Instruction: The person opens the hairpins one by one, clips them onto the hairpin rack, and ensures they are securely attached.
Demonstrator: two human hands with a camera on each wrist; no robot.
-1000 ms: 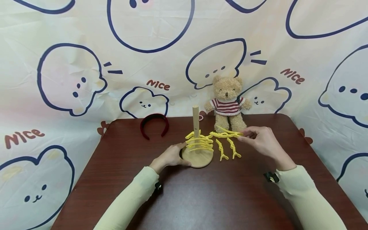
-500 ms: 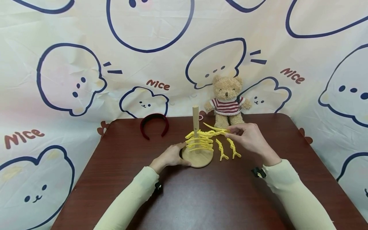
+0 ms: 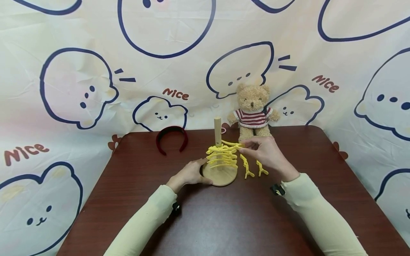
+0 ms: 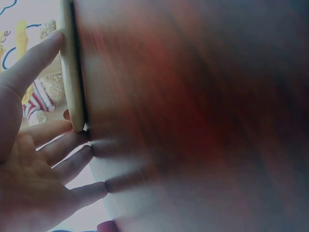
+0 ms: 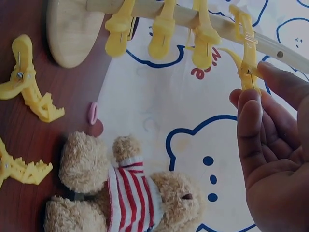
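A wooden stand, with a round base (image 3: 221, 179) and an upright post (image 3: 217, 129), bears several yellow hair claw clips (image 3: 222, 156) one above another. My left hand (image 3: 190, 173) holds the base at its left rim, thumb on the near side; its other fingers spread along the edge in the left wrist view. Another yellow hair claw clip (image 5: 248, 48) is pinched by the thumb and fingers of my right hand (image 5: 275, 130). Its toothed end overlaps the post above the other clips. Two more clips, one of them this near clip (image 3: 247, 167), lie right of the base.
A teddy bear (image 3: 253, 117) in a striped shirt sits at the table's back edge, behind my right hand. A dark red headband (image 3: 173, 128) lies at the back left. One small pink ring (image 5: 93, 113) is near the bear. Patterned cloth (image 3: 192, 42) hangs behind the brown table (image 3: 134, 185).
My right hand has moved left with the pinched clip, from beside the loose clips to the post. The left hand has stayed at the base.
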